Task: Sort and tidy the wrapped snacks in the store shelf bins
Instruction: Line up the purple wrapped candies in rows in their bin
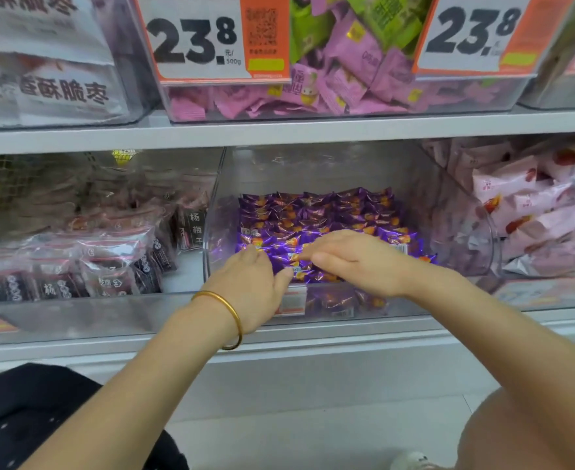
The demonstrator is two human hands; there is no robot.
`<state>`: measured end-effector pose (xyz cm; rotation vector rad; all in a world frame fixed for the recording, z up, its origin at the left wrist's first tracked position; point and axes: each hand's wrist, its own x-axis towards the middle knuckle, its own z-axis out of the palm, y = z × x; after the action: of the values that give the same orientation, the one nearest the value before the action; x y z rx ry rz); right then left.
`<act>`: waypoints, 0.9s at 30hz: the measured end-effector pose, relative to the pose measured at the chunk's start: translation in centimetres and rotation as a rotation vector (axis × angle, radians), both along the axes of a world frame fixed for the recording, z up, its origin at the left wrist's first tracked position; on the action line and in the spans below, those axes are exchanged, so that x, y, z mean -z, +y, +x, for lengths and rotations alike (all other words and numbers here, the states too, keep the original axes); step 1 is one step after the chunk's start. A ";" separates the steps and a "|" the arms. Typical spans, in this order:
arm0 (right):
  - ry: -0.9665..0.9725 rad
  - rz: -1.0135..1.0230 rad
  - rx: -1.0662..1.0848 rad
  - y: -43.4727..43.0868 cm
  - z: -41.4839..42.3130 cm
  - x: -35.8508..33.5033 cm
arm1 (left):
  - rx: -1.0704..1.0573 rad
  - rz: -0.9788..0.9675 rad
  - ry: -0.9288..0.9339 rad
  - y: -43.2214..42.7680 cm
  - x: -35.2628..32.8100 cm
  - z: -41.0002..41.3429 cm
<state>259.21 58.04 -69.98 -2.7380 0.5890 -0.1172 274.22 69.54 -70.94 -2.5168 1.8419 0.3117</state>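
Lower shelf, centre: clear plastic bin (449,205), open at the front, holding purple wrapped snacks (316,215) with orange markings. The packets lie in rough rows across the bin floor, filling the back and middle; a few sit lower down behind the front lip, directly under the hands.

Left hand (249,286): palm down, fingers together and extended, resting flat on the near left part of the purple packets. It grips nothing; the thumb points toward the other hand. A gold bangle (232,317) circles the wrist just behind it.

Right hand (354,259): palm down, fingers extended and close together, laid flat over the packets just right of the left hand, fingertips aimed left. No packet is pinched. The two hands sit close beside one another, fingertips nearly meeting over the front row.

Left of the left hand: neighbouring bin with clear-and-dark bagged snacks (110,266) bearing white characters, stacked loosely.

Right of the right hand: bin of pale pink packets (533,212) with red fruit printed on them, heaped high.

Above both hands, upper shelf: bin of pink and green wrapped sweets (347,62), with a price card (194,39) reading 23.8 on its front and a second matching card (472,32) further right. Far upper left: bin of white packets (52,86) with black characters, blurred.

Below the forearms: grey shelf edge (313,337), then pale floor.
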 end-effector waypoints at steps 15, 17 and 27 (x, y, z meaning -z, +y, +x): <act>0.303 0.069 -0.057 -0.3 1.6 1.0 | 0.076 0.303 0.099 -1.0 -1.5 -0.5; 0.303 0.081 -0.064 -0.2 1.6 1.1 | 0.091 0.339 0.105 -1.1 -1.6 -0.6; -0.197 0.272 0.390 -4.4 -3.9 -3.1 | 0.047 0.013 -0.012 -4.1 -1.5 -0.2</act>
<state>255.27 53.68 -66.84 -2.2897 0.9938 -0.3663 273.98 65.44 -69.42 -2.4569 1.8854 0.3067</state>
